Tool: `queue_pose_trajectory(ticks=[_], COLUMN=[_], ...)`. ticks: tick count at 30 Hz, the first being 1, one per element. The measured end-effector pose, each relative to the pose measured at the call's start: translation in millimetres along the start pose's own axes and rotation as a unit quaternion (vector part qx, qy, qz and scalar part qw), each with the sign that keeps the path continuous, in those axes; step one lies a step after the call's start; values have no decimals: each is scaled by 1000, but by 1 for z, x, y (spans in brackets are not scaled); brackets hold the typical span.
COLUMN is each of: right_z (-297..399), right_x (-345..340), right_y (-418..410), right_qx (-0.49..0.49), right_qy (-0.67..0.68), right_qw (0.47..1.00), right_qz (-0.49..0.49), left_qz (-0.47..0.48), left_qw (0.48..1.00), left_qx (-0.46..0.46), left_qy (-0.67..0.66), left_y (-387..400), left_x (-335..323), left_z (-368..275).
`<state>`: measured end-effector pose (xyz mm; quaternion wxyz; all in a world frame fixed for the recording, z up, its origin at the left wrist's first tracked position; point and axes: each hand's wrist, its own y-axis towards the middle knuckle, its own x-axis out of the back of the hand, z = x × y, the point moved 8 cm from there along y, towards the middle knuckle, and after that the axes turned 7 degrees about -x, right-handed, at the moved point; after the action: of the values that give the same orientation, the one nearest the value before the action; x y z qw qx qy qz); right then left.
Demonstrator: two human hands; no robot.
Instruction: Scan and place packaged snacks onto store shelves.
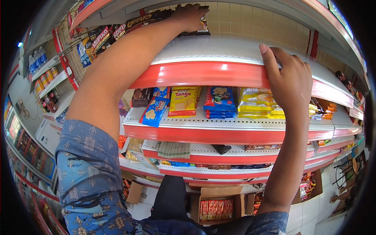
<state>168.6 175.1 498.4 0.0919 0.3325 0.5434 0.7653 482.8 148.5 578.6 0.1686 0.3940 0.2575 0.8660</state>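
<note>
At the back of the upper shelf (235, 48), my left hand (191, 17) is on a black snack bag (204, 27), at the right end of a row of dark Chitato bags (139, 21). Its fingers curl over the bag, and my forearm hides part of the row. My right hand (290, 73) grips the red front edge (205, 73) of that shelf, thumb on top. Something small and dark shows beneath its palm, too hidden to name. Kopiko packs (101, 39) hang or stand left of the Chitato row; which of these, I cannot tell.
One shelf down are a yellow Tango wafer pack (182, 101), blue wafer packs (218, 101) and yellow packs (255, 102). Lower, a checked cloth (174, 149) lies over a shelf edge. On the floor stands an open cardboard box (220, 192) of red packs. Bottles (37, 60) line shelving at left.
</note>
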Motion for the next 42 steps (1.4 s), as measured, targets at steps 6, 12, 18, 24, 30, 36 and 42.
queue_pose_trajectory(ticks=[6, 12, 18, 24, 30, 36, 42], right_z=[-5, 6, -1, -57, -163, -263, -350], right_x=[2, 13, 30, 59, -53, -60, -16], right_y=[0, 0, -48, -167, -395, -662, -769], right_qx=[5, 36, 84, -100, -604, -779, -808], right_qy=[3, 0, 40, 237, 690, 532, 403], right_qw=[999, 999, 993, 959, 389, 220, 275], right_qz=[-47, -28, -78, -117, -91, -249, -330], left_qz=[71, -17, 30, -166, -84, 55, 133], left_qw=[993, 946, 905, 796, 580, 568, 666], left_qx=[-85, -114, -132, -92, -315, -131, -9], left_qy=[-45, -302, -403, -575, -747, -810, -734], left_y=[17, -33, -118, -206, -374, -442, -443], left_x=[54, 117, 162, 156, 132, 80, 22], left_z=[-40, -84, -154, -189, -467, -644, -757])
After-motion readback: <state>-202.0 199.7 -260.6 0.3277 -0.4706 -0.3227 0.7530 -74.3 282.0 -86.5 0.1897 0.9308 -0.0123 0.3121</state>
